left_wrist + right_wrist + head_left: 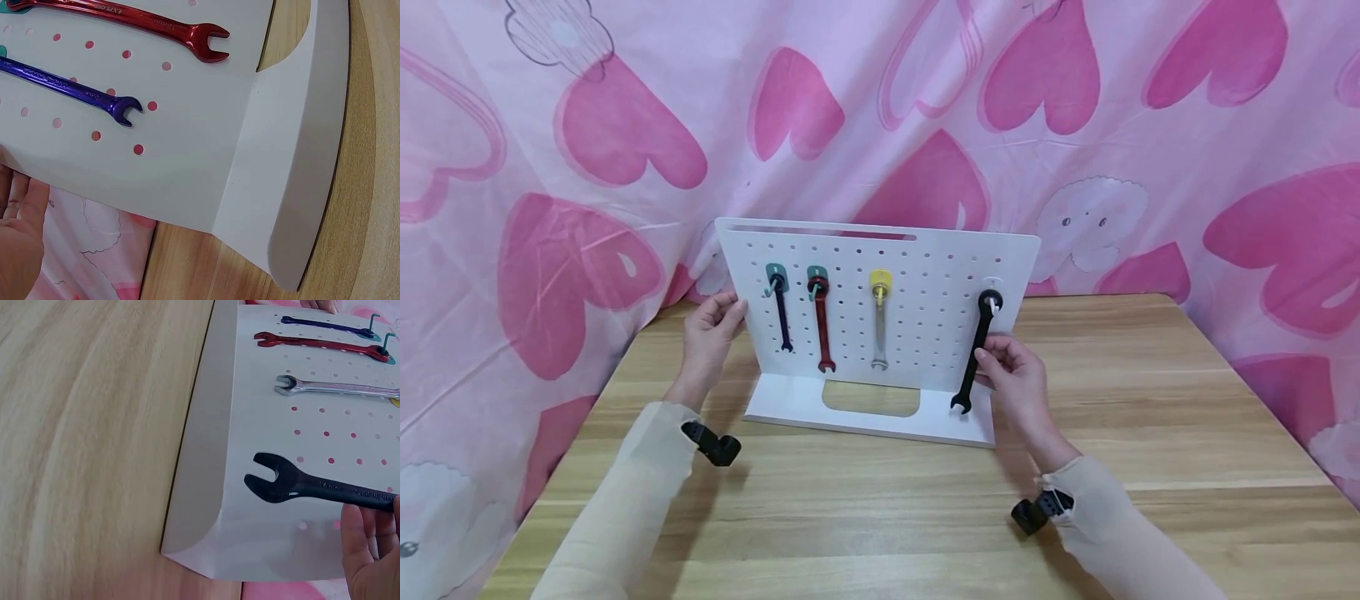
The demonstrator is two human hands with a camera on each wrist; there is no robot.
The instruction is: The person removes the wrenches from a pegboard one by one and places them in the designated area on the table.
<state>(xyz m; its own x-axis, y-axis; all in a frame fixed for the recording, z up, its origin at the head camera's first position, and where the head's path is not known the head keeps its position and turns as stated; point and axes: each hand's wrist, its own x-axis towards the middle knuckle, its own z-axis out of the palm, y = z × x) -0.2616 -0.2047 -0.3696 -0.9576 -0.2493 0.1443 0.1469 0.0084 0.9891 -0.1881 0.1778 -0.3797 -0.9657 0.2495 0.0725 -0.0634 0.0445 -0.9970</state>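
A white pegboard stand point(850, 325) is upright on the table with wrenches hanging from its hooks. At its right side, my right hand point(1017, 375) pinches the shank of a black wrench point(976, 354), whose ring end is on a white hook point(995, 305). The black wrench's open end point(275, 478) points down toward the base. My left hand point(711, 337) grips the board's left edge; part of that hand is out of frame in the left wrist view. Between the hands hang a purple-blue wrench point(783, 317), a red wrench point(822, 329) and a silver wrench point(880, 333).
The wooden table point(865, 517) extends around the stand. Behind it hangs a pink heart-patterned cloth point(805, 175). The stand's base point(790, 400) has a rounded cutout. Two teal hooks and a yellow hook point(881, 279) hold the other wrenches.
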